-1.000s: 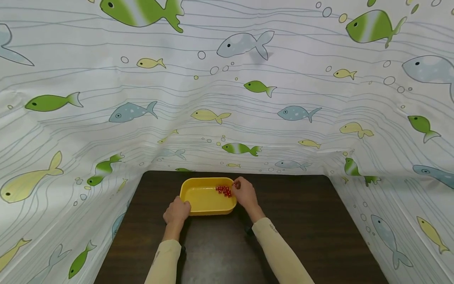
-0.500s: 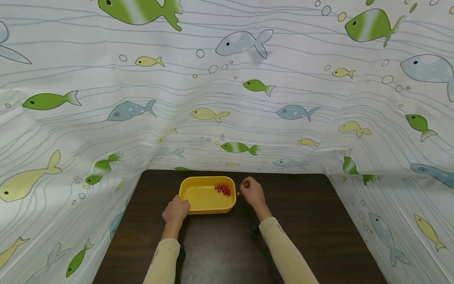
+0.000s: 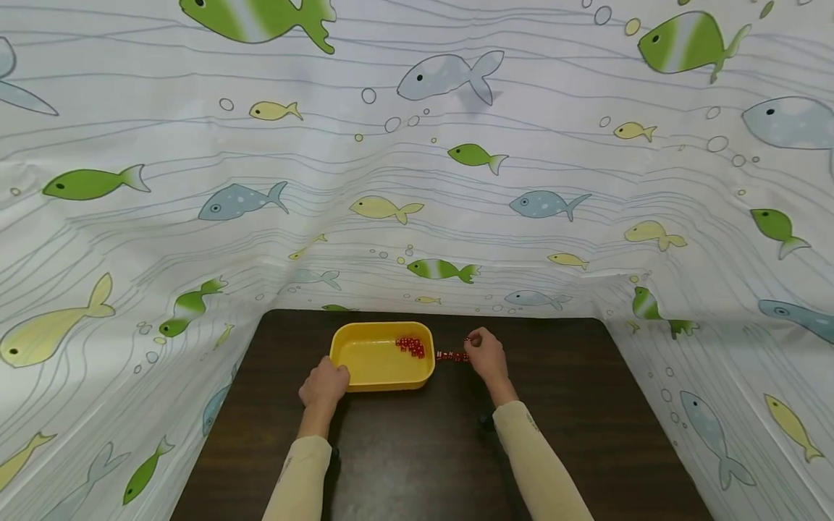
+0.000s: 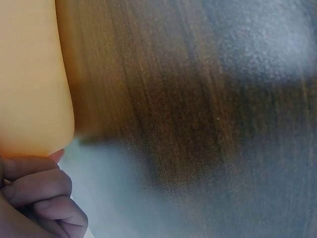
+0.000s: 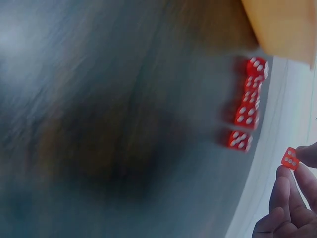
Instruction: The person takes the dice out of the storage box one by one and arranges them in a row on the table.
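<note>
Fingers (image 5: 281,196) of right hand (image 3: 488,357) tight on 1 red die (image 5: 290,158) — left fingers (image 4: 42,187) bent round yellow tray (image 3: 368,362)

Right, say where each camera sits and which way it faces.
Head: worn on the head, facing forward and down at the yellow tray, dark table and fish-print sheet; left hand, right hand and both sleeves show.
Left wrist: on that wrist, facing the tray's edge and table; the left hand grips the tray.
Right wrist: on that wrist, facing the table and row of red dice; the right hand pinches a single die at lower right.
Shared by head and right wrist: the row of red dice.
</note>
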Motion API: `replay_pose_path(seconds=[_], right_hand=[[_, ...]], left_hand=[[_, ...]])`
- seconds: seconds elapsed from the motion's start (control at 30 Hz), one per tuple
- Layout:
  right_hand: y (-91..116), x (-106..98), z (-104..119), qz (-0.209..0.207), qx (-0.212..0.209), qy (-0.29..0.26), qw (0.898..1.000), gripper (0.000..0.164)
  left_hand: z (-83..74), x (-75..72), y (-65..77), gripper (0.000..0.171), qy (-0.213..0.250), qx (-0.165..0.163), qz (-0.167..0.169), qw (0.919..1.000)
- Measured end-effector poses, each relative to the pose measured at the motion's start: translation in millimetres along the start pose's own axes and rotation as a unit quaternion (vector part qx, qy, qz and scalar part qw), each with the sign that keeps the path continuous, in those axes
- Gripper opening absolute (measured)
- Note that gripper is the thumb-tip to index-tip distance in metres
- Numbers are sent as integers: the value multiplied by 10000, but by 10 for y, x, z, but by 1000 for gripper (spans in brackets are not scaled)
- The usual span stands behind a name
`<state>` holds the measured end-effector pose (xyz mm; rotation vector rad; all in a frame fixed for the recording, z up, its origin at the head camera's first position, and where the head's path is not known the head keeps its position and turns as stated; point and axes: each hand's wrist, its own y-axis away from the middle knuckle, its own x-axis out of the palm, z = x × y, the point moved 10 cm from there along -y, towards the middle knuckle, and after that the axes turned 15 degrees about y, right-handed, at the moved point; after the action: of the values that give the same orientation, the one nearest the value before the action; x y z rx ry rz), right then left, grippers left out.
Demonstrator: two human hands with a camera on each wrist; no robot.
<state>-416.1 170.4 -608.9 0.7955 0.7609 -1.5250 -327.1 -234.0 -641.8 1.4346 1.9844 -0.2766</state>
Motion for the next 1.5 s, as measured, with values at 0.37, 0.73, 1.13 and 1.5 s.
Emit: replay_pose_path(seconds=[0.37,0.73,1.13,1.5], right_hand=[[59,31,-327,178,276,10,9995,25],[40,187,-420,365,319,140,9987,23],[31,257,-414,421,401,333,9978,22],[49,282,-387,396,304,408,9979,23]], left_hand=[[-4,2,-20,46,13,17,-19,10000],[47,37,-61,46,-20,-90,0,10000],[43,30,-61,47,-40,-112,-24,9999],[61,32,-79,49,-64,-115,20,9999]])
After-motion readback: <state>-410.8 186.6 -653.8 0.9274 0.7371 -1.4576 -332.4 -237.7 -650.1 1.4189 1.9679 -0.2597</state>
